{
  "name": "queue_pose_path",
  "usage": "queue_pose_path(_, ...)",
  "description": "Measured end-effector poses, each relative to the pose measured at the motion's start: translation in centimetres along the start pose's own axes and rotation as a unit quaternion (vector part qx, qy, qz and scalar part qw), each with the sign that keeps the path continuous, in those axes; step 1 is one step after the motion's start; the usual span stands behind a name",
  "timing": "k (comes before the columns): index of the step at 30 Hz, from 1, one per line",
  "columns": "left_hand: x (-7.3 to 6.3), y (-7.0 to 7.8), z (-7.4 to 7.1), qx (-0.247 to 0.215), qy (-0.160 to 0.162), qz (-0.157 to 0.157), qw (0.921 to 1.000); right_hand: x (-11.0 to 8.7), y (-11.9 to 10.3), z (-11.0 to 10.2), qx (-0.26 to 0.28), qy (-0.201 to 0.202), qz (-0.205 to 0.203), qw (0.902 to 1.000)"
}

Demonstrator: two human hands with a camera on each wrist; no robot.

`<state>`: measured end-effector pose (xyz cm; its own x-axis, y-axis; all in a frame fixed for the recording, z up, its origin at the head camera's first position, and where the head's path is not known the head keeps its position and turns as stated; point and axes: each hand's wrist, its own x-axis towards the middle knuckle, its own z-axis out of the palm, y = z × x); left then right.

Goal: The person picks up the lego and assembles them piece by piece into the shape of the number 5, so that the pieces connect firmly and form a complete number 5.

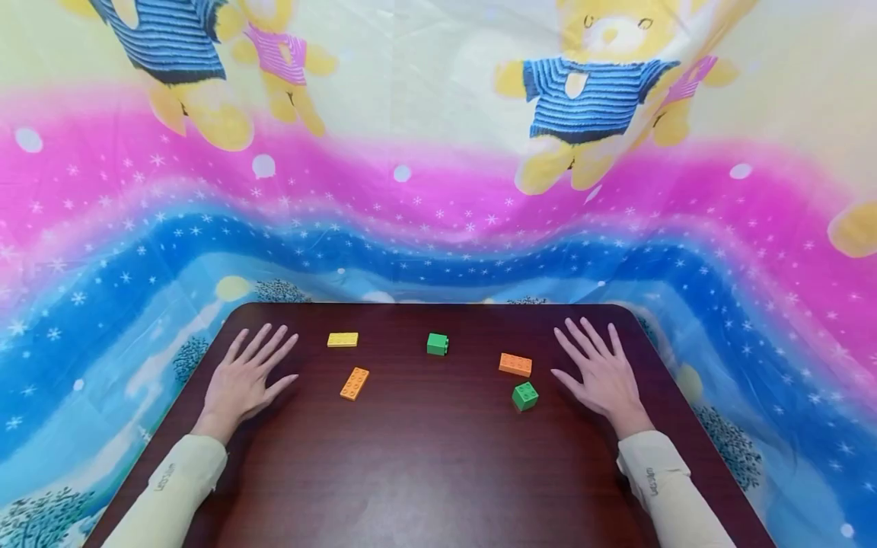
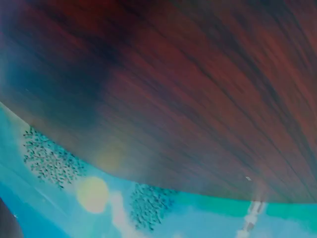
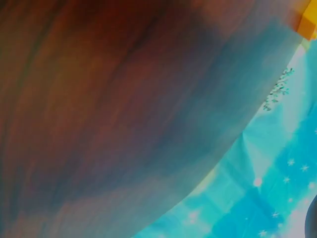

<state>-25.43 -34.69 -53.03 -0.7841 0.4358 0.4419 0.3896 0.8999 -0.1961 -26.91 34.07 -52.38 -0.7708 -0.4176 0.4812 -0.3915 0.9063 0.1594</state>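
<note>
In the head view my left hand (image 1: pixel 241 378) lies with spread, straight fingers at the left of the table, holding nothing. Nearest to it are a yellow toy building brick (image 1: pixel 342 340) and a light-orange brick (image 1: pixel 354 383). A green brick (image 1: pixel 437 344) lies on its side near the middle, its studs facing right. On the right, an orange brick (image 1: pixel 515 364) sits just behind another green brick (image 1: pixel 525 396), whose studs face up. My right hand (image 1: pixel 603 371) is beside these two, fingers spread and straight, touching neither. Neither hand shows in the wrist views.
The dark brown wooden table (image 1: pixel 438 472) has rounded far corners. A printed cloth (image 1: pixel 438 190) with bears and snowflakes hangs behind and around it. In the right wrist view, part of an orange-yellow brick (image 3: pixel 309 22) shows at the top right corner.
</note>
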Motion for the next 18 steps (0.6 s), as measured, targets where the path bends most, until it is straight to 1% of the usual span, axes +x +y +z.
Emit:
queue_pose_path(3,0.3,0.8,0.1,-0.006,-0.005,-0.014,0.9999,0.6,-0.6,-0.2,0.006,0.004,-0.002,1.0000)
queue_pose_path(7,0.7,2.1,0.1,-0.018,-0.010,-0.042,0.9989,1.4,-1.5,-0.3,0.017,0.017,-0.004,0.9997)
queue_pose_path(11,1.1,3.5,0.0,-0.039,-0.007,-0.069,0.9968,2.4,-2.6,-0.6,0.033,0.016,0.001,0.9993)
queue_pose_path(14,1.3,4.5,0.1,-0.063,-0.007,-0.091,0.9939,3.4,-3.5,-0.8,0.043,0.009,0.006,0.9990)
queue_pose_path(18,1.6,6.1,0.1,-0.108,-0.024,-0.123,0.9862,4.9,-4.8,-1.1,0.062,0.007,0.015,0.9979)
